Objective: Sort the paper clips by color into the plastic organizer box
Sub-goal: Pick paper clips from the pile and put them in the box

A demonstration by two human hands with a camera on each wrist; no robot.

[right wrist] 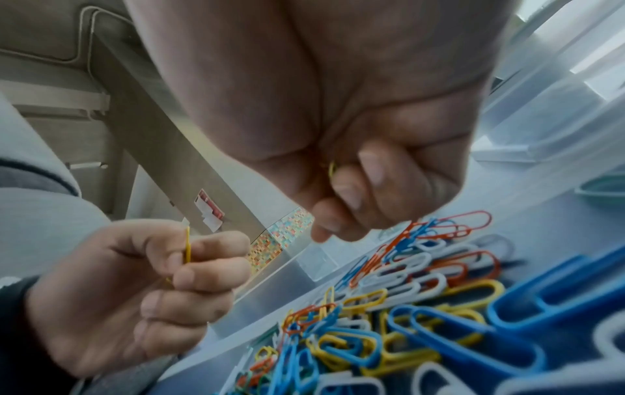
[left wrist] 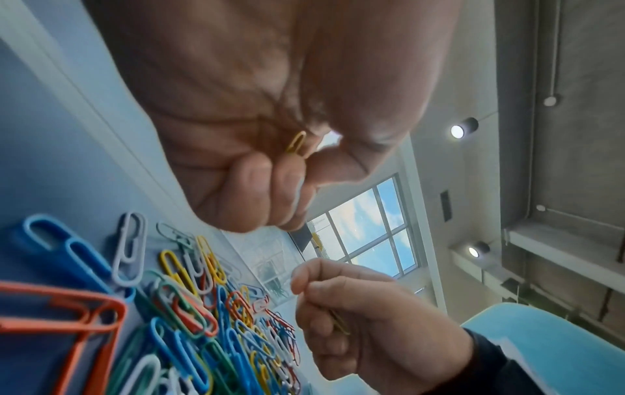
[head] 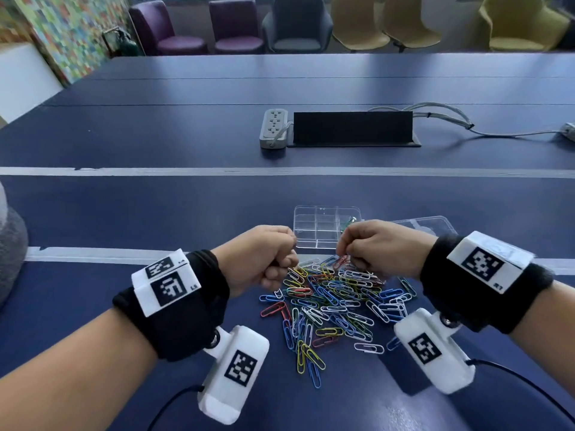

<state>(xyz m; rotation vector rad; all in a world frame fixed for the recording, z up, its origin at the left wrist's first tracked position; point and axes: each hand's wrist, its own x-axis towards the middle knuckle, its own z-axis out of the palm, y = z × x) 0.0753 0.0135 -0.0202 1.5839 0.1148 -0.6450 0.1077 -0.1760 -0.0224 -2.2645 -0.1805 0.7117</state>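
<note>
A heap of paper clips (head: 333, 300) in several colours lies on the dark blue table. Just beyond it stands the clear plastic organizer box (head: 306, 219), with a few green clips (head: 350, 224) in a right-hand compartment. My left hand (head: 281, 265) hovers curled over the heap's left far edge and pinches a yellow clip (left wrist: 297, 143). My right hand (head: 351, 253) hovers over the heap's far right, fingers curled round another yellow clip (right wrist: 332, 168). In the right wrist view the left hand's yellow clip (right wrist: 187, 244) stands upright between its fingers.
The box's clear lid (head: 435, 223) lies open to the right of the box. Farther back are a grey power strip (head: 273, 129), a black cable box (head: 353, 127) and cables (head: 451, 119). White tape lines (head: 93, 255) cross the table; chairs line the far side.
</note>
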